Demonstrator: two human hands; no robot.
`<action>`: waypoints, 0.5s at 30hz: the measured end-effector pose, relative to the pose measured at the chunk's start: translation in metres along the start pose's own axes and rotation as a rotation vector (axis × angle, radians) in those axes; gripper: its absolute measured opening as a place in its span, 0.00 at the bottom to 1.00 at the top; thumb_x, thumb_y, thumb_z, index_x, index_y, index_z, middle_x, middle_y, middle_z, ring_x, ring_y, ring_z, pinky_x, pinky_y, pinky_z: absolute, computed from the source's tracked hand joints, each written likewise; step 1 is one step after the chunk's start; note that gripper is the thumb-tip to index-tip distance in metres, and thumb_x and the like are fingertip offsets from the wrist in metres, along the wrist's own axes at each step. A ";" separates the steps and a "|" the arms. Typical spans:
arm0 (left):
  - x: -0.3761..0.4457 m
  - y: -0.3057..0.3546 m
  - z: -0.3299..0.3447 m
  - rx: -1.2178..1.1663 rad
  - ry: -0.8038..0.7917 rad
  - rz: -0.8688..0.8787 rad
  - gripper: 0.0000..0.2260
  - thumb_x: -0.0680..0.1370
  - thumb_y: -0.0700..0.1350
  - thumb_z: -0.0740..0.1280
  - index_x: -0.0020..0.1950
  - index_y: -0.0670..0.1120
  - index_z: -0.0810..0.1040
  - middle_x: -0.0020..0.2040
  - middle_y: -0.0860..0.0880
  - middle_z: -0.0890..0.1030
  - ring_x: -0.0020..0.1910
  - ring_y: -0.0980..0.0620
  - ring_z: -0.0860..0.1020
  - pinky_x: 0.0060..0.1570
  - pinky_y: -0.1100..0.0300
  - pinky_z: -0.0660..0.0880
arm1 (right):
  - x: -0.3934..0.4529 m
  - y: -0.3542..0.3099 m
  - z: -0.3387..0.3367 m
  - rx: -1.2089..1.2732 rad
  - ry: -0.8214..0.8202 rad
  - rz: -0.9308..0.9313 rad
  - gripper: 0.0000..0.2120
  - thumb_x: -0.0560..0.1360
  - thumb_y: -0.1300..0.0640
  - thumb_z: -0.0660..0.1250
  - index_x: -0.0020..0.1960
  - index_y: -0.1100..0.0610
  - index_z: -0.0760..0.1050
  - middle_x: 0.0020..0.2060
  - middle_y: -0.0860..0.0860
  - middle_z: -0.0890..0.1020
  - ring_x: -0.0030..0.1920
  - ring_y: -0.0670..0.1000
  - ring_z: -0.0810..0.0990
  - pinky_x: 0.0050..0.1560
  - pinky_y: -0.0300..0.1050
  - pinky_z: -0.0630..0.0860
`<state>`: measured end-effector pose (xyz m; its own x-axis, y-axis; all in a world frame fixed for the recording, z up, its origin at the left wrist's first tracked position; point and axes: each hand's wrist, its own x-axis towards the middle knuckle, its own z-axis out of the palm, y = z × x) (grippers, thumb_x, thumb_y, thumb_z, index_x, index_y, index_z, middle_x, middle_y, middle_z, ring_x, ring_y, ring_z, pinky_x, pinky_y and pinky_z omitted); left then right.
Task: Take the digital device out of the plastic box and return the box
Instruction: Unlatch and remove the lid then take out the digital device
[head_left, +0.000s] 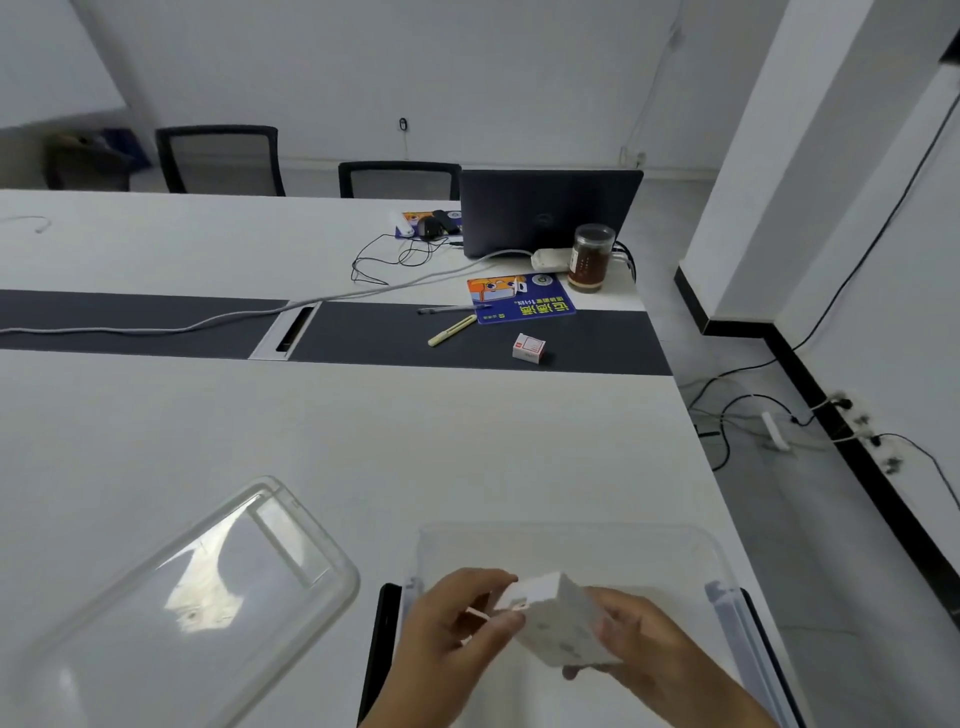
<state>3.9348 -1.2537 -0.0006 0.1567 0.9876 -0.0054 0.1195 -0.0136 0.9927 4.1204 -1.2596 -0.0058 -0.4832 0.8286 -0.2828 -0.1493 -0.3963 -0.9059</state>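
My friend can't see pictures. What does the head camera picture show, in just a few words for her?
Two hands, left hand and right hand, hold a small white box over an open clear plastic box on a white table. The box's clear lid lies to the left. Farther back are a laptop, a jar and a yellow pen.

White carton (558, 618) showing over clear plastic box (571, 540); clear lid (192, 587) lying left of it; blue-orange mousepad (522, 299) sitting behind.
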 end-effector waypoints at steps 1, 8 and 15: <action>-0.001 0.000 0.002 -0.032 0.021 -0.027 0.07 0.58 0.53 0.68 0.34 0.56 0.82 0.33 0.52 0.81 0.29 0.62 0.75 0.29 0.67 0.74 | -0.001 0.001 0.001 0.038 0.018 0.019 0.39 0.48 0.37 0.77 0.50 0.61 0.77 0.35 0.52 0.85 0.35 0.48 0.81 0.36 0.38 0.77; -0.006 -0.007 0.005 -0.204 -0.121 -0.205 0.21 0.55 0.48 0.71 0.46 0.46 0.79 0.33 0.47 0.82 0.29 0.55 0.77 0.32 0.65 0.75 | -0.001 0.009 0.005 0.083 0.317 -0.027 0.30 0.51 0.39 0.74 0.43 0.60 0.79 0.31 0.54 0.82 0.29 0.49 0.79 0.24 0.39 0.74; -0.006 -0.015 0.003 -0.206 -0.249 -0.113 0.24 0.55 0.40 0.73 0.49 0.40 0.71 0.60 0.48 0.77 0.57 0.57 0.77 0.51 0.66 0.74 | -0.005 0.010 0.006 0.082 0.208 0.083 0.39 0.47 0.34 0.75 0.45 0.63 0.77 0.26 0.50 0.80 0.26 0.48 0.76 0.20 0.37 0.70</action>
<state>3.9347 -1.2597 -0.0154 0.3917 0.9122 -0.1204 -0.0473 0.1506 0.9875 4.1161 -1.2702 -0.0117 -0.3097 0.8520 -0.4220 -0.1897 -0.4903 -0.8507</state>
